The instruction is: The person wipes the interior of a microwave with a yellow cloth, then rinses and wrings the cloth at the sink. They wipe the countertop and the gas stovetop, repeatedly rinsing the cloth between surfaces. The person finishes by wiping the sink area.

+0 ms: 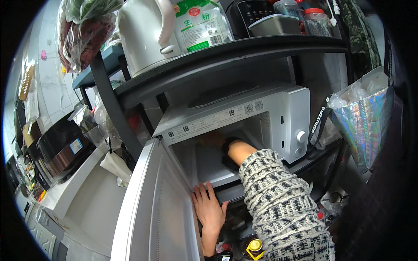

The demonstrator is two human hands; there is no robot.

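A white microwave oven (228, 124) stands before me on a black shelf, with its door (160, 208) swung out to the left. My right forearm in a knitted black-and-white sleeve reaches into the cavity (209, 164). My right hand (214, 138) is deep in there, dim and blurred; what it touches or holds cannot be made out. A black band (230, 145) circles that wrist. My left hand (209, 207) lies with spread fingers against the lower front edge of the opening, beside the door, holding nothing. The control knob (301, 136) is on the oven's right side.
Overhead, the upper shelf (235, 49) carries a white electric kettle (143, 36), a starch bag (202, 26) and a lidded metal container (276, 25). A shiny iridescent bag (365, 120) hangs at right. Below is a yellow-capped bottle (255, 246). A white counter (72, 182) extends left.
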